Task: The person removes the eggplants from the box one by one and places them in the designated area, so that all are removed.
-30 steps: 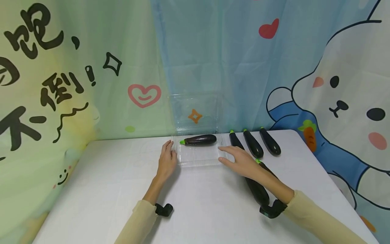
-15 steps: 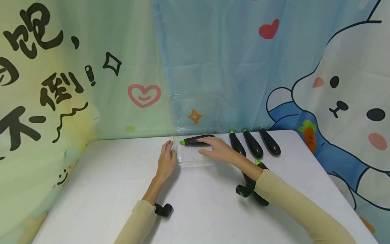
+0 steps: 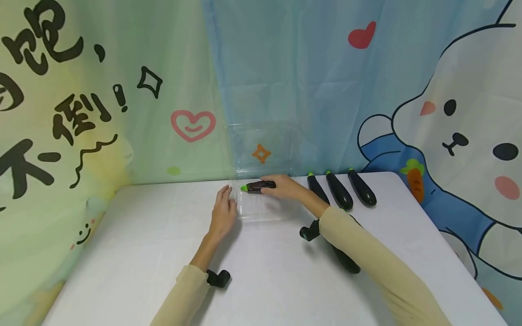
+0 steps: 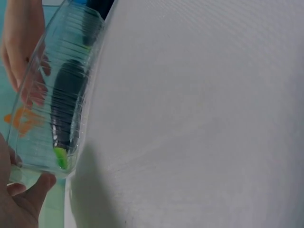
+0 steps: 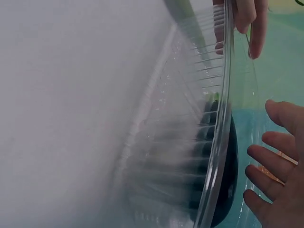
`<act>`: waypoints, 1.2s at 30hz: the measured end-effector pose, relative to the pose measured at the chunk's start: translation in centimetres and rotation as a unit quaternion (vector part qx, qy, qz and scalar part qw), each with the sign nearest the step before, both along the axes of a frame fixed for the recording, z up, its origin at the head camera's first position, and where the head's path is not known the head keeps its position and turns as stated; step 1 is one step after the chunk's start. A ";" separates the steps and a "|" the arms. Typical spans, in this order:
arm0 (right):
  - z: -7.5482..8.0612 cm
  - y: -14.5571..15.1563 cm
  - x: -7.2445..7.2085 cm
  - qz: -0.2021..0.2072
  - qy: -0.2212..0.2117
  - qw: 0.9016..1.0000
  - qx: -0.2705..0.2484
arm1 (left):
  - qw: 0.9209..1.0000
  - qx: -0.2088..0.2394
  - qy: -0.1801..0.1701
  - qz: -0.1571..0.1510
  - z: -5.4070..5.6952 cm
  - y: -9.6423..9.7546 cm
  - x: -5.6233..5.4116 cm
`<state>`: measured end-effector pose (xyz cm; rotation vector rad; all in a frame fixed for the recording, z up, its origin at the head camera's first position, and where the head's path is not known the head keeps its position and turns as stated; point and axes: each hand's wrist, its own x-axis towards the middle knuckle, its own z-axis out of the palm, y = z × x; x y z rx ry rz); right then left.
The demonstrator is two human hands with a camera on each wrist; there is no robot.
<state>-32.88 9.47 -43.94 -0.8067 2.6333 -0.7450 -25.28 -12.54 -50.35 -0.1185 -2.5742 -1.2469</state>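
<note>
A clear plastic container (image 3: 261, 210) stands at the table's back edge, its transparent lid (image 3: 244, 140) raised behind it. One dark eggplant (image 3: 253, 186) with a green tip lies along the back of the container. My left hand (image 3: 223, 215) rests against the container's left end, fingers nearly straight; the left wrist view shows its thumb (image 4: 45, 183) by the corner. Over the eggplant's right end reaches my right hand (image 3: 281, 186), hiding that end in the head view. Its fingers (image 5: 270, 159) are spread and stand apart from the eggplant in the right wrist view.
To the right, three eggplants lie side by side near the back edge, including one in the middle (image 3: 340, 190) and one outermost (image 3: 362, 188). Another eggplant (image 3: 346, 261) lies nearer, partly under the right sleeve (image 3: 359, 253). A printed curtain (image 3: 261, 68) hangs behind the table.
My right hand has moved left and away from me, from the container's right edge to over the eggplant. The left hand and container have stayed in place.
</note>
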 end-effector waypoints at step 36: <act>-1.2 -2.0 -2.9 0.008 -0.001 0.999 0.047 | 1.000 -0.001 0.020 0.006 -0.2 -0.1 -0.3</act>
